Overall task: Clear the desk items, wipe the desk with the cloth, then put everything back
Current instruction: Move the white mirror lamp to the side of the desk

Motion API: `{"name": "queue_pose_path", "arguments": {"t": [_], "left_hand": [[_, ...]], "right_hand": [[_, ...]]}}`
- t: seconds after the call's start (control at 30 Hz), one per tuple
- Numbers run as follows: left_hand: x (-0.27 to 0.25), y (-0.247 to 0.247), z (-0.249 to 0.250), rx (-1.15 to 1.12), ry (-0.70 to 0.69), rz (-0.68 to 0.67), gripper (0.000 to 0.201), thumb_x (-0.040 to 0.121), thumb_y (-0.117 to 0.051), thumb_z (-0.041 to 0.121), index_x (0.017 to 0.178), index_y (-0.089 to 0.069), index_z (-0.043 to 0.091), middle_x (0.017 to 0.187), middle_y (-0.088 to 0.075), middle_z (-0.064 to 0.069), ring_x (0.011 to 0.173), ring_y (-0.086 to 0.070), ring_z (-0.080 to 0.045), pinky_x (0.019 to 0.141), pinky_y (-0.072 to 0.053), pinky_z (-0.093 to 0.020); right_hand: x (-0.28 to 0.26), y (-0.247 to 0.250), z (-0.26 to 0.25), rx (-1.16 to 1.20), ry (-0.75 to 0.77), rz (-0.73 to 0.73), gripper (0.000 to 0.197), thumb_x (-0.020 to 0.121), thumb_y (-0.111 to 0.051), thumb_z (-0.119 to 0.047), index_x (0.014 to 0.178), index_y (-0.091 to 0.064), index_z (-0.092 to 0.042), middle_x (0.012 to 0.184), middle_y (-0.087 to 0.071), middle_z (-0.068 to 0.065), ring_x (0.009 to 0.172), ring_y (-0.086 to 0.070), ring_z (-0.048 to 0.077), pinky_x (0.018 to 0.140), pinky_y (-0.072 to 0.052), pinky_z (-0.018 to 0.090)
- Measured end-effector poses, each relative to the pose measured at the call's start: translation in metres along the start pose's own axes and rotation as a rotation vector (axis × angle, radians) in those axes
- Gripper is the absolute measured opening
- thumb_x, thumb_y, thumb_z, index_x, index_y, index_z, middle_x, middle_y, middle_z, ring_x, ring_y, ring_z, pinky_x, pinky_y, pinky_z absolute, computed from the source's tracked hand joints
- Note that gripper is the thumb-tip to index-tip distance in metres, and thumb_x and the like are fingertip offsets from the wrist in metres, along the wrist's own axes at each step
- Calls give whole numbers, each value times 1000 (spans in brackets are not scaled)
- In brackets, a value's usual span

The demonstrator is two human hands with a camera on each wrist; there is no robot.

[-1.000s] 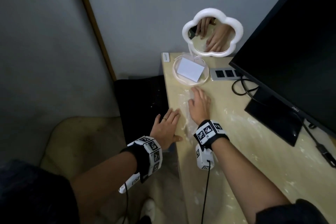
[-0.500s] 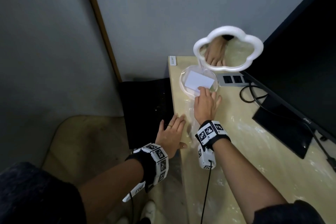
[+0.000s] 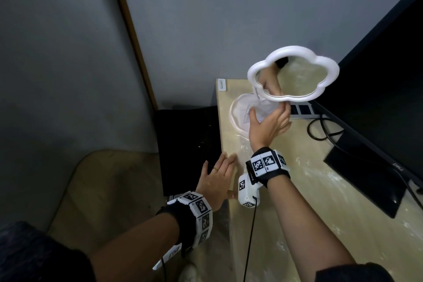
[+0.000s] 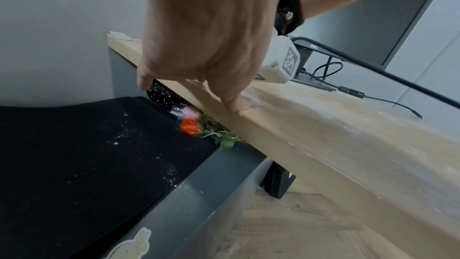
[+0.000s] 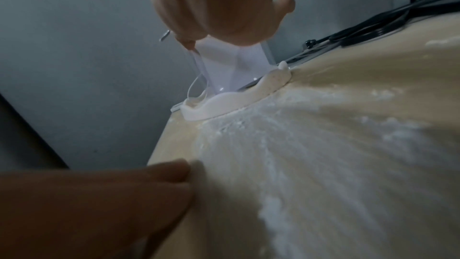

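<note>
A white cloud-shaped mirror (image 3: 293,73) stands at the desk's far left corner on a clear upright stand (image 5: 231,66) and a wavy white base (image 5: 236,95). My right hand (image 3: 270,121) reaches over the base and grips the stand just below the mirror frame, fingers curled round it (image 5: 211,7). My left hand (image 3: 217,176) lies flat with straight fingers on the desk's left edge (image 4: 248,113) and holds nothing. White powder smears (image 5: 286,145) cover the pale wooden desk (image 3: 309,201) in front of the mirror.
A black Dell monitor (image 3: 377,110) and its foot (image 3: 364,178) fill the desk's right side, with cables (image 3: 320,128) and a power strip (image 3: 302,110) behind my right hand. A black mat (image 3: 187,144) lies on a lower grey cabinet left of the desk. Wrapped flowers (image 4: 191,127) sit under the desk edge.
My right hand left the desk surface, moved forward to the mirror and closed round its stand. My left hand stayed on the desk edge.
</note>
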State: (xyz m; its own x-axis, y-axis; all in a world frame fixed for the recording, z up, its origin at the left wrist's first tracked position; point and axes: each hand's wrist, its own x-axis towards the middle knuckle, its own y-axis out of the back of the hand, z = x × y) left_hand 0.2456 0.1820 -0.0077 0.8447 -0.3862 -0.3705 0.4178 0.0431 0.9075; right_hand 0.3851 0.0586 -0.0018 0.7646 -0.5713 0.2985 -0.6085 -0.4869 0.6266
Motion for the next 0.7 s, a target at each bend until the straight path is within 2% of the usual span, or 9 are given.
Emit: {"name": "queue_pose_path", "arguments": {"t": [0.1,0.17,0.23,0.27,0.33,0.4,0.53,0.6,0.7], "left_hand": [[0,2,1,-16,-3,-6,90,90,-50,45,151,10,17,159,15,8,147,13,-14,120,-8,-49],[0,3,1,-16,-5,-9,90,90,-50,46,151,9,17,159,16,8,147,14,-14,120,-8,-50],[1,2,0,-16,-2,-17,91,89,-49,50,151,8,17,159,14,9,147,14,-14,120,-8,-50],[1,1,0,-19,-1,-22,92,88,-50,51,151,8,16,160,13,8,147,14,-14,120,-8,-50],[2,1,0,-23,3,-27,92,87,-50,52,151,6,16,160,11,8,147,14,-14,119,-8,-50],[1,3,0,-25,1,-23,91,88,-51,50,151,5,16,160,11,8,147,14,-14,120,-9,-50],[0,3,0,-40,-14,-14,86,90,-52,45,152,1,17,160,13,8,147,13,-15,119,-11,-51],[1,1,-1,-60,-13,-17,85,91,-51,47,152,2,19,159,15,10,147,15,-14,119,-9,-52],[1,0,0,-68,-6,-27,87,91,-50,47,152,4,20,159,17,11,147,16,-14,119,-7,-51]], "right_hand": [[3,-1,-3,57,12,-8,88,73,-70,-44,141,-32,-3,151,-28,12,144,-20,26,114,-7,56],[4,1,-5,75,24,-16,84,76,-67,-49,140,-33,-6,151,-31,8,144,-20,24,114,-5,57],[3,5,-6,14,34,-34,70,80,-61,-53,132,-43,-12,142,-43,4,136,-31,25,111,-12,59],[2,8,-7,-44,37,-40,60,81,-58,-55,125,-49,-15,134,-47,3,128,-37,26,107,-20,59],[2,12,-9,-116,34,-58,48,81,-56,-58,109,-58,-19,121,-49,5,111,-40,29,93,-32,47],[3,15,-12,-96,1,-99,42,81,-57,-59,104,-64,-25,117,-46,6,106,-37,28,84,-27,38],[4,10,-19,-26,-72,-183,37,78,-61,-59,107,-66,-36,116,-41,4,104,-32,25,87,-29,42],[4,8,-22,-9,-96,-207,38,78,-62,-58,107,-66,-35,119,-39,3,106,-32,26,86,-28,42],[6,6,-24,18,-115,-228,34,81,-64,-50,101,-67,-22,127,-38,5,110,-32,30,85,-26,41]]}}
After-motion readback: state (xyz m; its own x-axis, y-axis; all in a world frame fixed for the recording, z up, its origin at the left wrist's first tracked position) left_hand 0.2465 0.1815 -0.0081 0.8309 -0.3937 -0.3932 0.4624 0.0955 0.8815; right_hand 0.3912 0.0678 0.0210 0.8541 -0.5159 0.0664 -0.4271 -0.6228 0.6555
